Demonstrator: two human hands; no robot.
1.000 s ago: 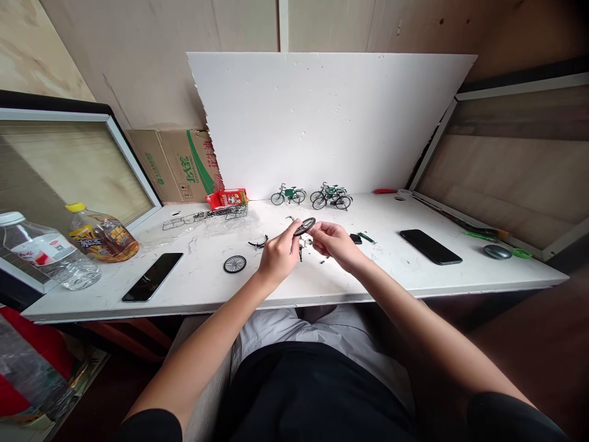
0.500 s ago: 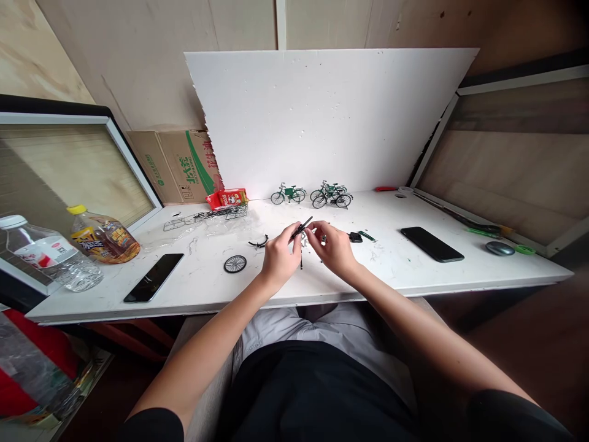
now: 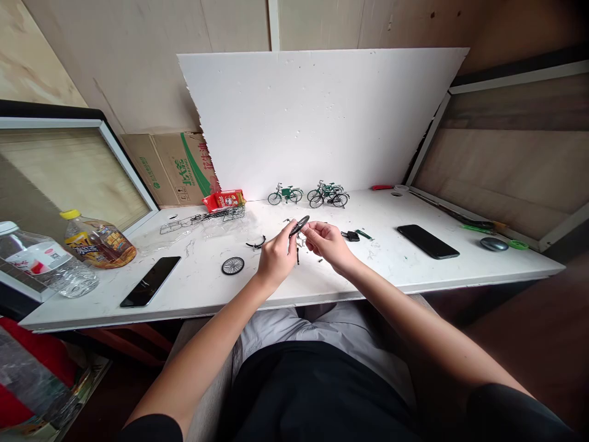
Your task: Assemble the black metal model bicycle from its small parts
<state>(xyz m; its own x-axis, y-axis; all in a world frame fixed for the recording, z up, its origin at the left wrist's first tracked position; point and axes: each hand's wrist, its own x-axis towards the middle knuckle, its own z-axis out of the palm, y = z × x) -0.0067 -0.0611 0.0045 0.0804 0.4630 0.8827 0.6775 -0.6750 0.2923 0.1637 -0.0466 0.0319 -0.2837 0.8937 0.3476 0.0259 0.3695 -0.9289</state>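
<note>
My left hand (image 3: 277, 255) is closed on a small black model bicycle wheel (image 3: 300, 224), held tilted above the table. My right hand (image 3: 327, 244) pinches at the wheel's near side; its fingertips are together, and whatever small piece they hold is hidden. A second toy wheel (image 3: 232, 266) lies flat to the left of my hands. Beyond it rests a curved black part (image 3: 256, 243). To the right of my right hand are a black piece (image 3: 350, 236) and a green strip (image 3: 364, 234). Tiny parts lie partly hidden under my hands.
Model bicycles, a green one (image 3: 285, 194) and others (image 3: 328, 195), stand before a white foam board (image 3: 322, 116). Phones (image 3: 151, 281) (image 3: 427, 241) lie at both sides. Bottles (image 3: 99, 239), a red packet (image 3: 224, 200) and black part frames (image 3: 202, 218) are at left; a mouse (image 3: 494, 244) is at right.
The wheel in my left hand has turned so more of its face shows. My right fingers have come in closer to it. The whole view has shifted slightly.
</note>
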